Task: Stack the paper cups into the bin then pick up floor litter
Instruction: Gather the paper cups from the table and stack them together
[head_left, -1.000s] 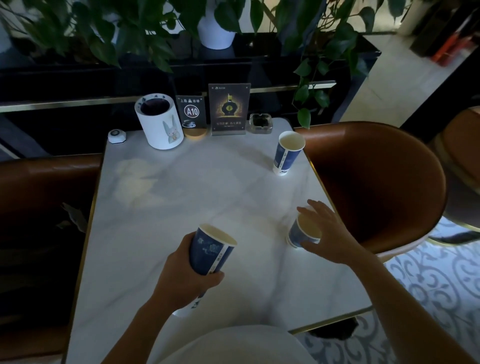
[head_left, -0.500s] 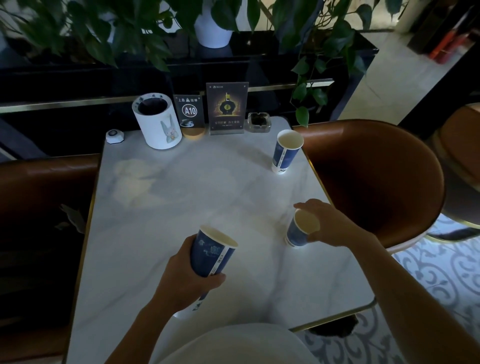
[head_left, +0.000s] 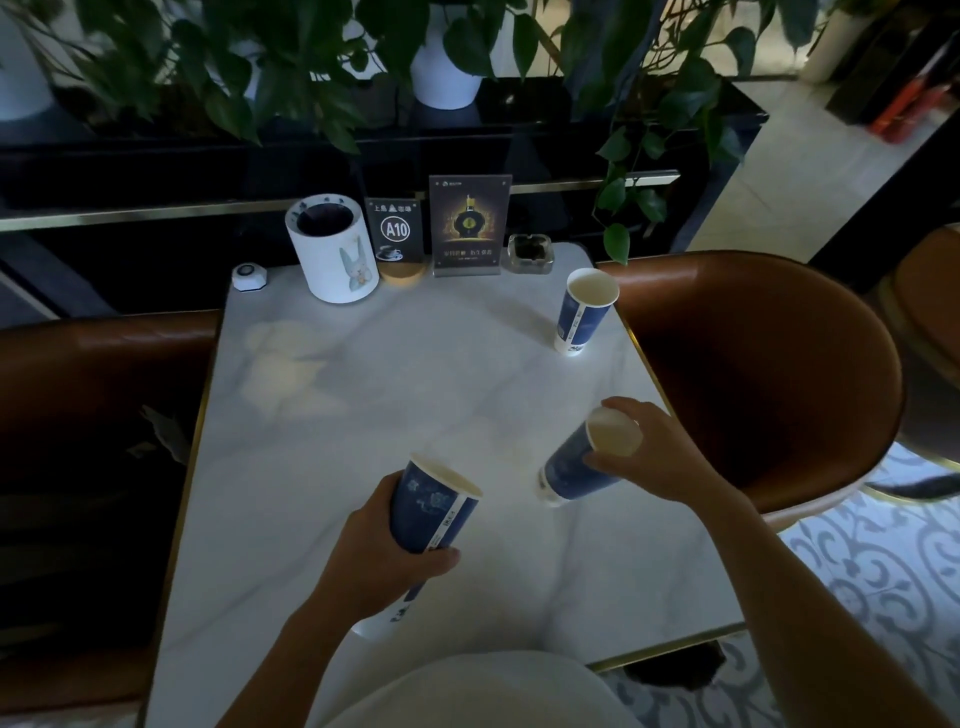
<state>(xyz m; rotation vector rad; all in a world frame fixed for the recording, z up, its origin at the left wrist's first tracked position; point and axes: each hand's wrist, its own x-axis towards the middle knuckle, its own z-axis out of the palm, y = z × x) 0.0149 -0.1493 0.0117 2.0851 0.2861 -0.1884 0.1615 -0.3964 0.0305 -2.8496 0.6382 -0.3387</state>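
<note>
Three blue paper cups are on or over a white marble table (head_left: 363, 395). My left hand (head_left: 374, 561) grips one blue cup (head_left: 434, 506) around its side, held tilted above the table's near part. My right hand (head_left: 660, 457) holds a second blue cup (head_left: 576, 467) by its rim, tipped with its mouth toward me and its base just above the tabletop. The third blue cup (head_left: 584, 312) stands upright near the table's far right edge. A white cylindrical bin (head_left: 332, 254) with a rabbit picture stands at the far left.
Along the table's back edge are a small white call button (head_left: 250, 275), an A10 sign (head_left: 395, 234) on a wooden base, an acrylic menu stand (head_left: 469, 223) and a glass ashtray (head_left: 530, 253). Brown chairs (head_left: 753, 374) flank the table. Potted plants hang behind. Patterned floor lies at right.
My right hand has closed on the right cup's rim, tipped it and lifted it toward the left. My left hand keeps holding its cup in nearly the same place.
</note>
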